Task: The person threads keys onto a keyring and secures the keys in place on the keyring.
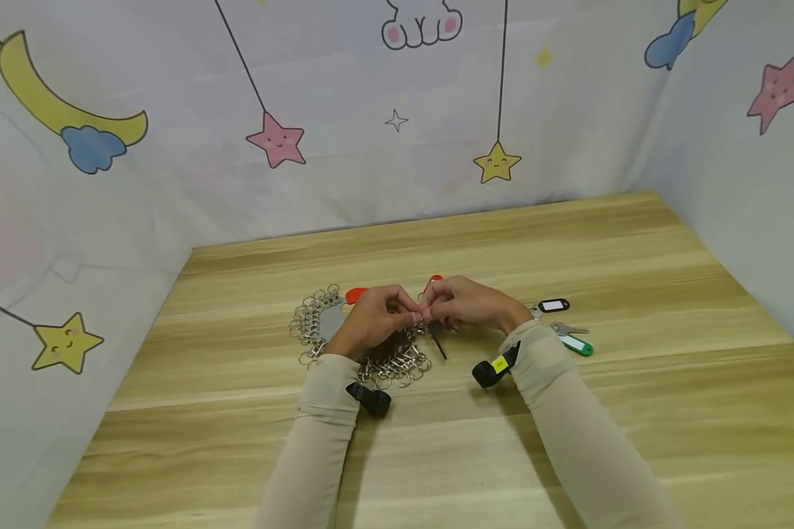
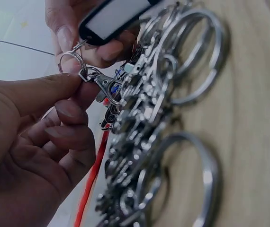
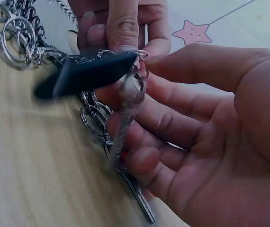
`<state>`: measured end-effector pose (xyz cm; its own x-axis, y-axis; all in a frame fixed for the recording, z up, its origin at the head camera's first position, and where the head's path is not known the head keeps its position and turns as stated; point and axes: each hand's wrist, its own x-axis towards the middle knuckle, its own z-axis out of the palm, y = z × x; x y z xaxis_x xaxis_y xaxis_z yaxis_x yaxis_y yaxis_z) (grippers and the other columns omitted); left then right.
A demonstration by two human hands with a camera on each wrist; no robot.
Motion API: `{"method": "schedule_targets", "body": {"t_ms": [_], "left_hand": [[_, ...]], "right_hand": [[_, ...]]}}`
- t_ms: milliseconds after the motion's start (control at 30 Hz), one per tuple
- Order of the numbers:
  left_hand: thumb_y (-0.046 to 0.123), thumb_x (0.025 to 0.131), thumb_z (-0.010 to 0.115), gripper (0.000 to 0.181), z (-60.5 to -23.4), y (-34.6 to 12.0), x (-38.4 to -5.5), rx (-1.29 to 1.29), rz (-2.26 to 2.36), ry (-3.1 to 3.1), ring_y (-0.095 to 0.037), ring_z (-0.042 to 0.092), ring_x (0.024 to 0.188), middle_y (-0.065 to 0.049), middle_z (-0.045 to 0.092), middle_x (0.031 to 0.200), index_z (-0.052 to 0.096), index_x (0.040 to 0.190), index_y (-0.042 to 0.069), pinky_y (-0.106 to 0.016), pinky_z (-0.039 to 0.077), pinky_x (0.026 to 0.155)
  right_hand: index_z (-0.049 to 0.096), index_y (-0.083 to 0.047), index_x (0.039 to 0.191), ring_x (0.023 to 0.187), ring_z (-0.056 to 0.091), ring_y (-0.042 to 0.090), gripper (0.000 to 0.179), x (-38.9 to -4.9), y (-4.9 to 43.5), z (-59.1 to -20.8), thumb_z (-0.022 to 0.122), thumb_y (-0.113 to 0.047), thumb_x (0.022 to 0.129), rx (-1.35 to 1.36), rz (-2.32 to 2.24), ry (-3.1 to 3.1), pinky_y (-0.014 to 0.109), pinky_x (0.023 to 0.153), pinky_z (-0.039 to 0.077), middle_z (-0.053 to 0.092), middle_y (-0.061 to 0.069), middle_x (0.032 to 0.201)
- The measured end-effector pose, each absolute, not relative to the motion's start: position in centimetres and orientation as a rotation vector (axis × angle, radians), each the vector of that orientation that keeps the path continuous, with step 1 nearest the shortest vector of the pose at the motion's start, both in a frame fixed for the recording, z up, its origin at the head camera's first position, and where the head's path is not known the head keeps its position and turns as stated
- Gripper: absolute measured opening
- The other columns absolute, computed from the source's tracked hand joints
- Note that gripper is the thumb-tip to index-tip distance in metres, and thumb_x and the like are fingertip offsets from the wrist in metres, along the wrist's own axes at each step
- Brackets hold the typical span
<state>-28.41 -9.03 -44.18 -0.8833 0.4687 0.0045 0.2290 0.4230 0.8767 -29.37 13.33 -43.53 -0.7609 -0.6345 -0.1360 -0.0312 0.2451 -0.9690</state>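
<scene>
Over the table, my left hand pinches a silver swivel clasp close to its small end, between thumb and forefinger. My right hand meets it fingertip to fingertip and pinches a small split ring. From that ring hang a black key tag with a white label and a blurred key. The ring touches the clasp's end; whether it is threaded on, I cannot tell. Many more clasps with rings line the edge of a grey sheet below my left hand.
Right of my right hand lie another black tag, a green tag and a key. A red tag shows behind my fingers, and a red piece on the grey sheet. Patterned cloth walls border the wooden table.
</scene>
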Motion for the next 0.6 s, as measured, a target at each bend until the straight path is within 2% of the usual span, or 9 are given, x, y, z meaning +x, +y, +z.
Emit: {"method": "schedule_targets", "body": {"t_ms": [133, 333, 433, 600], "left_hand": [[0.007, 0.094, 0.073, 0.007, -44.5, -9.1, -28.5, 0.567, 1.516, 2.376, -0.023, 0.065, 0.078, -0.006, 0.071, 0.086, 0.068, 0.093, 0.013, -0.035, 0.05, 0.069], [0.009, 0.095, 0.072, 0.003, -45.2, -9.4, -28.7, 0.582, 1.601, 2.297, -0.021, 0.062, 0.077, -0.008, 0.072, 0.091, 0.07, 0.096, 0.008, -0.033, 0.048, 0.067], [0.009, 0.094, 0.072, 0.005, -45.4, -9.4, -28.7, 0.549, 1.651, 2.271, -0.021, 0.059, 0.075, -0.009, 0.072, 0.091, 0.069, 0.096, 0.007, -0.032, 0.047, 0.065], [0.008, 0.094, 0.072, 0.008, -45.6, -9.4, -28.6, 0.482, 1.723, 2.243, -0.02, 0.056, 0.068, -0.01, 0.07, 0.086, 0.066, 0.09, 0.008, -0.03, 0.045, 0.06]], "right_hand": [[0.059, 0.002, 0.105, 0.067, 0.049, 0.022, 0.009, -29.3, 13.1, -43.6, 0.056, -0.001, 0.097, -0.599, -1.587, 1.96, 0.031, 0.056, 0.042, 0.061, 0.016, 0.089], [0.063, 0.002, 0.101, 0.061, 0.054, 0.024, 0.01, -29.3, 13.1, -43.9, 0.055, 0.001, 0.096, -0.615, -1.582, 1.958, 0.029, 0.05, 0.039, 0.061, 0.016, 0.085], [0.063, 0.001, 0.102, 0.06, 0.05, 0.023, 0.007, -29.3, 12.8, -43.9, 0.062, -0.003, 0.096, -0.634, -1.58, 1.987, 0.031, 0.053, 0.041, 0.062, 0.016, 0.085], [0.055, -0.001, 0.103, 0.067, 0.053, 0.021, 0.026, -29.4, 11.9, -44.3, 0.076, -0.004, 0.088, -0.725, -1.553, 2.049, 0.032, 0.061, 0.043, 0.066, 0.015, 0.081]]}}
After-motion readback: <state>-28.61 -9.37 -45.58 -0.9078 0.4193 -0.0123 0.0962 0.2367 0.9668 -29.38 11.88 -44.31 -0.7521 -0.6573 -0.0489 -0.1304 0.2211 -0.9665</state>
